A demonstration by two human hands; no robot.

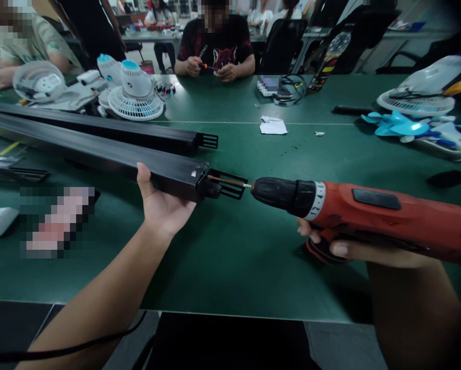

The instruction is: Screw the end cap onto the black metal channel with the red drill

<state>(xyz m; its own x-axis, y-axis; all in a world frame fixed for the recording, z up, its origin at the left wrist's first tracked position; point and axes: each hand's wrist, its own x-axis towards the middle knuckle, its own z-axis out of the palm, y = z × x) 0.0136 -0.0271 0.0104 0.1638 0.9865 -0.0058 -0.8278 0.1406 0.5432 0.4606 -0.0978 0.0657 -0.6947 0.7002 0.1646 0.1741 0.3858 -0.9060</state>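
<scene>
My left hand (163, 203) is wrapped round the near end of a long black rectangular bar (149, 167), thumb on its side and fingers beneath. At the bar's end are a dark end piece and a slotted black bracket (234, 191). A red and black cordless drill (369, 205) is gripped in my right hand (353, 252). Its long thin bit (228, 181) runs left past the bracket to the bar's end face; whether the tip sits in a screw is too small to tell. Behind lies a second black bar (157, 134) with a similar slotted end.
The green table (230, 267) holds a phone (61, 221) at left, white fan parts (136, 100) behind the bars and blue fan blades (398, 125) at right. A paper scrap (273, 125) and bottle (328, 61) lie beyond. Across sits a person (215, 46) holding a small orange-handled tool.
</scene>
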